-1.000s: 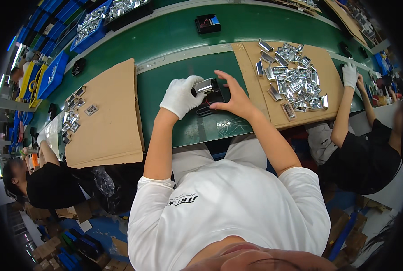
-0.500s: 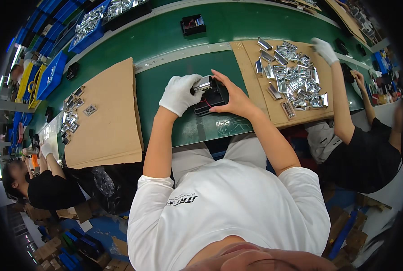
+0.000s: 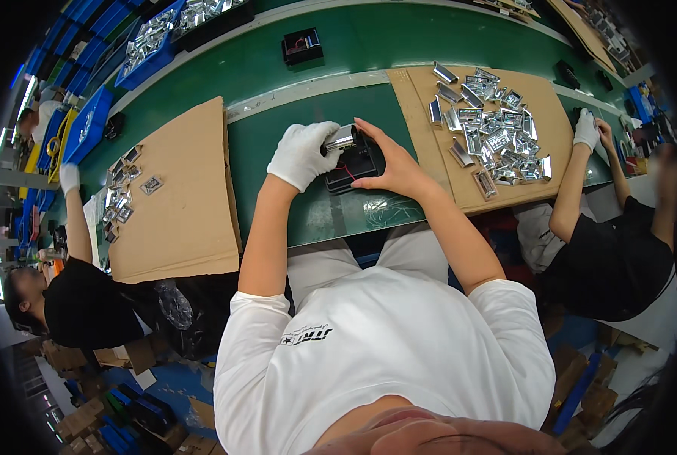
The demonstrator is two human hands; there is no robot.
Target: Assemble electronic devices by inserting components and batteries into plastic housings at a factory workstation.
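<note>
Green worktop (image 3: 253,171); blue floor (image 3: 173,385); white tube lights (image 3: 29,94) far left; brown cartons (image 3: 80,415) lower left.

The hands (image 3: 302,158) partly hide the silver piece (image 3: 343,138) and black case (image 3: 362,162).

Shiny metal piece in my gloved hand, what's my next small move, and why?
Perhaps ease the shiny metal piece toward the black box, keeping the red wire clear: your gloved left hand holds the piece at the box's far end, your bare right hand is at its right side, and the wire lies exposed.
</note>
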